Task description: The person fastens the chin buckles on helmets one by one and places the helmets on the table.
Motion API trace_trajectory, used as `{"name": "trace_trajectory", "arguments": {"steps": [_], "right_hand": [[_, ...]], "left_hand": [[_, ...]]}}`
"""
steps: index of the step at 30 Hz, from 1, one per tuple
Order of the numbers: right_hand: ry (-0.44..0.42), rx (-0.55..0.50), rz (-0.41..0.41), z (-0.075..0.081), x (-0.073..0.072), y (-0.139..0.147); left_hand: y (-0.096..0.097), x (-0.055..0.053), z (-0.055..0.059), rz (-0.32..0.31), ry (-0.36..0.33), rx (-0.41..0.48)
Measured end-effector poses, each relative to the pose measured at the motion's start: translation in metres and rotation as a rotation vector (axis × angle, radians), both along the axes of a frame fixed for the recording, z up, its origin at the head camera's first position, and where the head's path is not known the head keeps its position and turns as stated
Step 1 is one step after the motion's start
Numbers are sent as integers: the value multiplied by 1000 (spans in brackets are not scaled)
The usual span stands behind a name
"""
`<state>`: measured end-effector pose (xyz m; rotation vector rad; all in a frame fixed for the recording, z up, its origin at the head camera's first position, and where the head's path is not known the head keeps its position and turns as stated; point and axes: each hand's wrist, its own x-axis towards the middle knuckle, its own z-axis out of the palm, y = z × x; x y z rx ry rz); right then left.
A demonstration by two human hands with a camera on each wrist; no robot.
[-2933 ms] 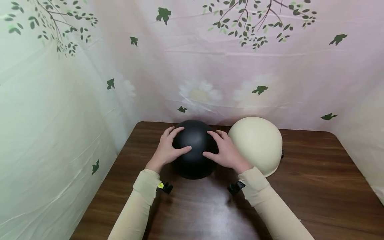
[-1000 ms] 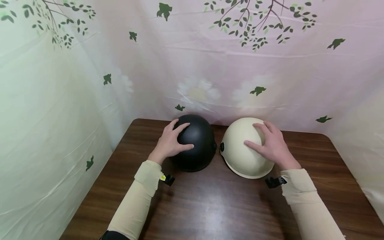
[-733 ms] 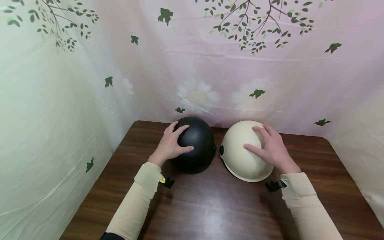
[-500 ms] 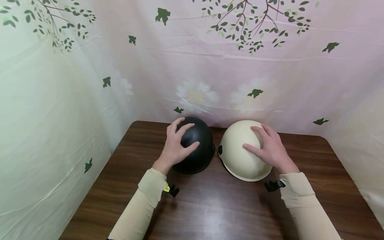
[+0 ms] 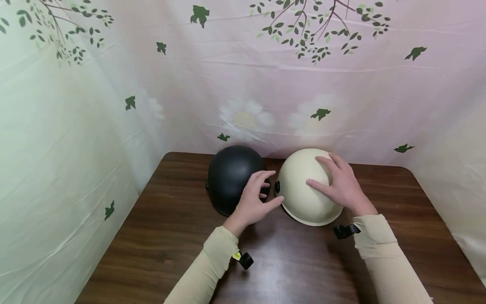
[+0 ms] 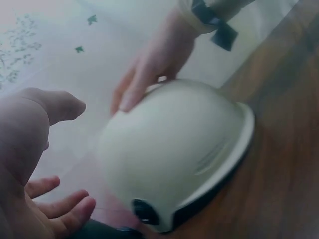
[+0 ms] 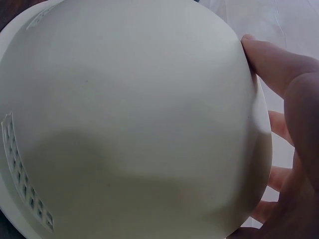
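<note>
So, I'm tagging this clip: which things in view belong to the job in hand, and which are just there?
Likely the job:
cream helmet, held by the right hand
black helmet, partly behind the left hand

Likely just there:
wooden table
printed cloth backdrop
wrist cameras

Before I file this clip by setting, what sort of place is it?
Probably a curtained-off recording booth: printed fabric hangs behind and at both sides of a wood-grain table, and small black wrist cameras are worn.
</note>
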<state>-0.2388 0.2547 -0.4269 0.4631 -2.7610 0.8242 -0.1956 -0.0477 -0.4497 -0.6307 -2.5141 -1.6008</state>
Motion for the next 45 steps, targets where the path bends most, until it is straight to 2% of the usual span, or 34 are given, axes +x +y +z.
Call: {"name": "trace_trajectory", "arguments": {"steps": [6, 10, 22, 28, 33, 39, 42, 45], "right_hand": [[-5, 15, -1, 1, 0, -2], [-12, 22, -3, 0, 1, -1], [2, 24, -7, 4, -1, 3], [-15, 24, 1, 0, 1, 2], [-10, 29, 1, -3, 2, 1], [-5, 38, 7, 1, 1, 0], [-1, 36, 10, 3, 1, 0], [-15, 38, 8, 2, 3, 1]], "left_hand": [[14, 4, -17, -20, -138, 46], [24, 3, -25, -25, -205, 39], [46, -10, -47, -18, -278, -21], [47, -7, -51, 12, -326, 14], [49, -5, -53, 8, -363, 41], [55, -8, -53, 32, -380, 59], [58, -11, -50, 56, -417, 105], [61, -11, -53, 85, -474, 165]]}}
